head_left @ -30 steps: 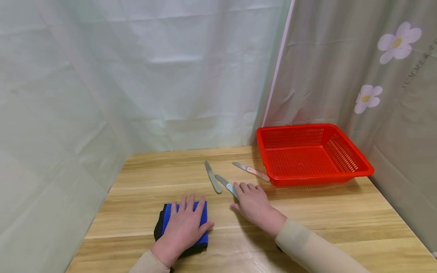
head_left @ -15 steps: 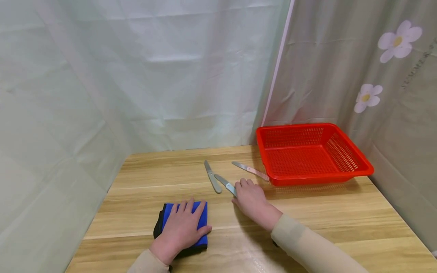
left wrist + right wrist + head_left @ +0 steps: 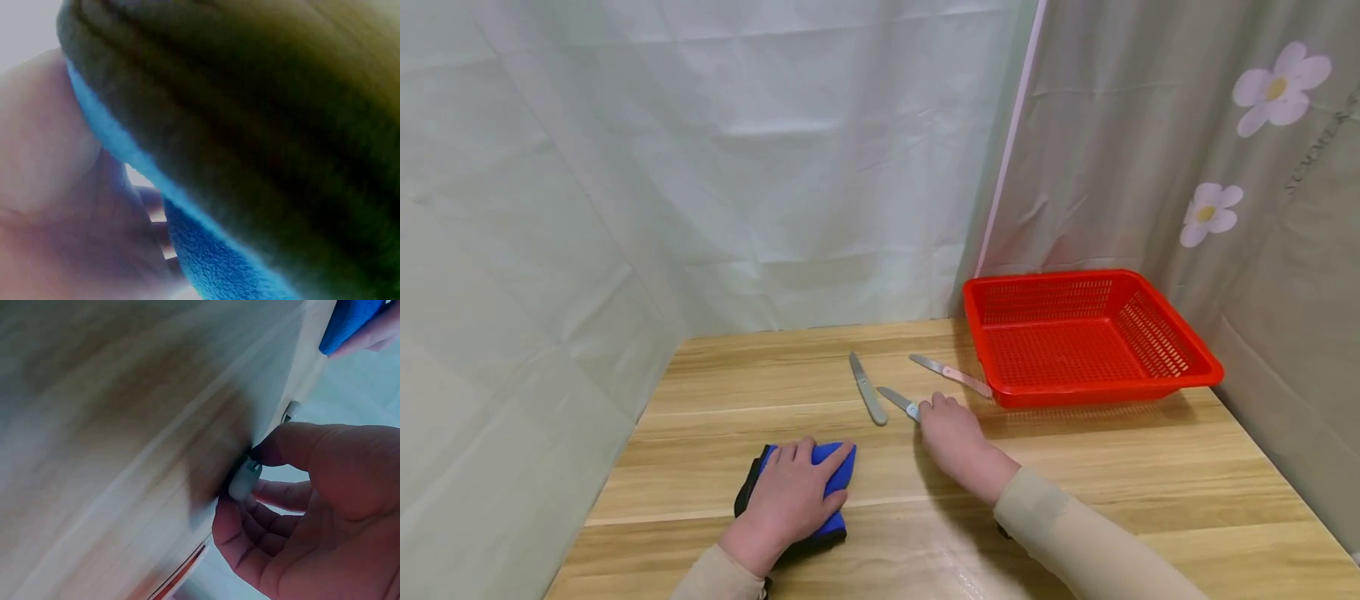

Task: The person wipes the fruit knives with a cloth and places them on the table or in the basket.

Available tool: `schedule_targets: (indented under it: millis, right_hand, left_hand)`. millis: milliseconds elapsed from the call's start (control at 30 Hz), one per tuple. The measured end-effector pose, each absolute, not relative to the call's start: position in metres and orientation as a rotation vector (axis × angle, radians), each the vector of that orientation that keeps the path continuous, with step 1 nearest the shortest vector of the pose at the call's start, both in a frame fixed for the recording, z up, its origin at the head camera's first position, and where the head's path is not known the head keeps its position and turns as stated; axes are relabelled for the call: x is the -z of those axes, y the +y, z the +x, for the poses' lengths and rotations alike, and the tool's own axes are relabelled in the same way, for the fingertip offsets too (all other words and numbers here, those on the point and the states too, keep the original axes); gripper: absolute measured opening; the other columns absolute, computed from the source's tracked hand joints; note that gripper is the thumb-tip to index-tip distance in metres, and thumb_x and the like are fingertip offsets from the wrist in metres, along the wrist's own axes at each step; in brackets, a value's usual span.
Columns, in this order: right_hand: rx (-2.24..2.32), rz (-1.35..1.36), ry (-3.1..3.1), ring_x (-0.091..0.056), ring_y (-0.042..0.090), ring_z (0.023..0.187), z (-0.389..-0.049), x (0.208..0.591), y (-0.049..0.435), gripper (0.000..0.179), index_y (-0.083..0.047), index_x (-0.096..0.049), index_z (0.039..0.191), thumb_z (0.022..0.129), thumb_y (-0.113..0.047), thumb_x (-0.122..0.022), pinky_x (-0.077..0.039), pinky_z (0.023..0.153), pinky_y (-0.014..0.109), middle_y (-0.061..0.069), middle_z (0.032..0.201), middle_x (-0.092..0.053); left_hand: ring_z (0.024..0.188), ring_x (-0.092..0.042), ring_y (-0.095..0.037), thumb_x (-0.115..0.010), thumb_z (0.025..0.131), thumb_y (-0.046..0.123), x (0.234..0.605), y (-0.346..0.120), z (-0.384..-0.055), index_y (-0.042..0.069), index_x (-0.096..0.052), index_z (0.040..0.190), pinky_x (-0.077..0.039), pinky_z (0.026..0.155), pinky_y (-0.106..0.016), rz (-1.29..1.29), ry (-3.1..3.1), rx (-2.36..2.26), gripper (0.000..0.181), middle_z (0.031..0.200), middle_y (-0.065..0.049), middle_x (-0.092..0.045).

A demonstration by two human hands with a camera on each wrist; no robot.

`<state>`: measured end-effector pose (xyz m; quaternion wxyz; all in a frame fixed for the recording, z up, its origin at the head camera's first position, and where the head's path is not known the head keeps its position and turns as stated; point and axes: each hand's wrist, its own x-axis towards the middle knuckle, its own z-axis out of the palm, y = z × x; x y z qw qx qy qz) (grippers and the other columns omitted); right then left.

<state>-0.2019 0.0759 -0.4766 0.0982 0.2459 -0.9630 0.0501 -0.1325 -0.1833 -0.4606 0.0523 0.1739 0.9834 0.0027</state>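
Observation:
Under my left hand (image 3: 792, 496) lies a folded blue cloth (image 3: 841, 477) with black edging. The fingers bend over it and the thumb grips its right side, so the cloth bunches up there. Close by in the left wrist view, the cloth (image 3: 206, 256) shows between thumb and palm. My right hand (image 3: 955, 437) pinches the pale blue handle of a small knife (image 3: 901, 402) whose blade points up and left. In the right wrist view, thumb and fingers meet around the butt of the handle (image 3: 244, 481), close over the table; most of that knife is hidden there.
A grey-handled knife (image 3: 868, 392) lies left of the held one. A pink-handled knife (image 3: 951, 374) rests against a red perforated basket (image 3: 1097, 392) at the back right of the wooden table (image 3: 700, 450). Pale curtains (image 3: 820, 167) hang behind and at both sides.
My right hand has closed on the blue-handled knife, which has shifted slightly right, away from the grey one. My left hand's fingers have drawn in, and the cloth's right side has bunched up.

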Motion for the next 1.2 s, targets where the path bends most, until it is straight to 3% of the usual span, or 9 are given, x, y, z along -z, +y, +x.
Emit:
schedule_targets:
  millis: [133,400,733,900,1000,1200]
  right_hand:
    - [-0.218,0.683,-2.864,-0.055,0.028,0.066,-0.201,0.48,0.08,0.014,0.003,-0.064,0.093,0.089,0.001,-0.078,-0.054,0.057,0.043,0.012,0.079,-0.052]
    - [-0.244,0.659,-2.779,-0.053,0.026,0.061,-0.194,0.486,0.093,0.009,0.004,-0.064,0.099,0.093,0.008,-0.069,-0.051,0.05,0.041,0.012,0.08,-0.051]
    - [-0.394,0.641,-2.781,-0.051,0.019,0.064,-0.18,0.469,0.106,0.012,0.002,-0.07,0.112,0.1,0.003,-0.069,-0.048,0.05,0.033,0.008,0.085,-0.057]
    - [-0.553,0.653,-2.718,-0.054,0.018,0.072,-0.174,0.458,0.111,0.014,0.003,-0.074,0.113,0.099,0.003,-0.073,-0.048,0.054,0.029,0.008,0.094,-0.058]
    - [-0.675,0.626,-2.735,-0.055,0.018,0.076,-0.17,0.448,0.113,0.022,0.001,-0.075,0.123,0.101,0.001,-0.075,-0.049,0.059,0.031,0.006,0.096,-0.061]
    - [-0.914,0.549,-2.815,-0.071,0.029,0.109,-0.165,0.436,0.116,0.044,-0.002,-0.065,0.149,0.105,-0.003,-0.073,-0.06,0.089,0.052,0.011,0.128,-0.073]
  left_hand:
    - [0.117,-0.064,-0.042,-0.079,0.104,0.04,0.463,-0.184,-0.134,0.026,-0.062,0.159,-0.052,0.105,-0.059,0.588,3.024,0.007,0.059,0.125,-0.021,-0.062]
    - [0.088,-0.068,-0.03,-0.086,0.099,0.029,0.465,-0.183,-0.138,0.021,-0.076,0.143,-0.06,0.082,-0.049,0.677,3.13,-0.038,0.046,0.104,-0.015,-0.067]
    - [0.081,-0.068,-0.024,-0.094,0.092,0.025,0.457,-0.175,-0.139,0.022,-0.074,0.131,-0.061,0.069,-0.045,0.731,3.283,-0.251,0.044,0.102,-0.009,-0.068]
    - [0.088,-0.07,-0.026,-0.092,0.094,0.025,0.451,-0.171,-0.139,0.021,-0.077,0.131,-0.062,0.075,-0.046,0.795,3.356,-0.394,0.04,0.107,-0.009,-0.071]
    - [0.098,-0.073,-0.029,-0.09,0.096,0.024,0.446,-0.168,-0.139,0.021,-0.078,0.135,-0.063,0.084,-0.05,0.812,3.373,-0.465,0.041,0.115,-0.012,-0.073]
    - [0.108,-0.073,-0.033,-0.088,0.098,0.026,0.429,-0.161,-0.137,0.021,-0.076,0.14,-0.061,0.094,-0.053,0.853,3.38,-0.465,0.044,0.125,-0.014,-0.074]
